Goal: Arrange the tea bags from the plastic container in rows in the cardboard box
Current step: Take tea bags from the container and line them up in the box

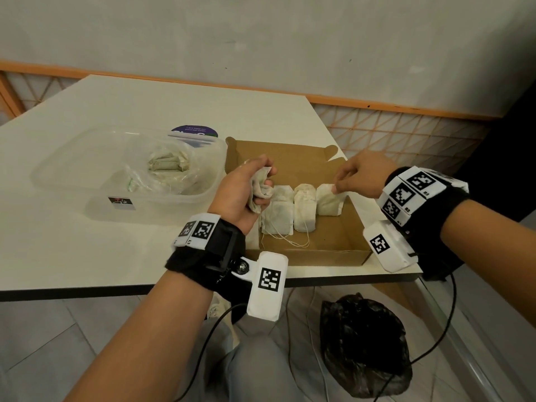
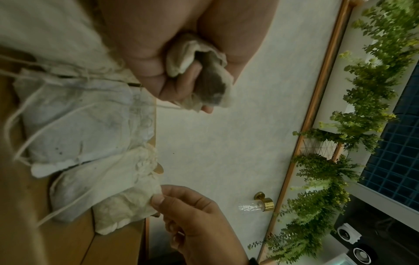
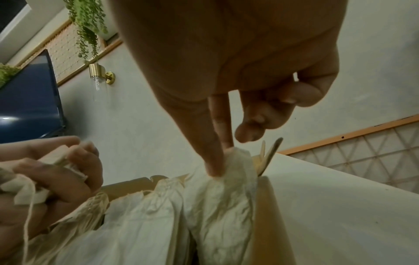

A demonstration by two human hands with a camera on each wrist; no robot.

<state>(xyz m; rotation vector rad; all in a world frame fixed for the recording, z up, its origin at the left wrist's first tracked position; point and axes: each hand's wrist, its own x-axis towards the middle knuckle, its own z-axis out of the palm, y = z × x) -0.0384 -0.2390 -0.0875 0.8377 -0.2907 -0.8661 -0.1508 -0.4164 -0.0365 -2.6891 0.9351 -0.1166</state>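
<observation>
Table [image 1: 87, 250]: tea bags [image 1: 304, 211] seemingly lengthwise.

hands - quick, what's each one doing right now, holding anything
Left hand: fingers curled around a bunch of tea bags above the cardboard box.
Right hand: pinching the top corner of the rightmost tea bag in the box.

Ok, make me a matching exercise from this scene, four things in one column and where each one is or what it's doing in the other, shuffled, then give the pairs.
Things:
1. left hand
2. right hand
3. plastic container
4. black bag

Places or states:
A. on the floor under the table edge
B. pinches the top of the rightmost tea bag in the cardboard box
C. on the table, left of the box
D. grips a bunch of tea bags

Pairs: 1-D, 2-B, 3-C, 4-A
</observation>
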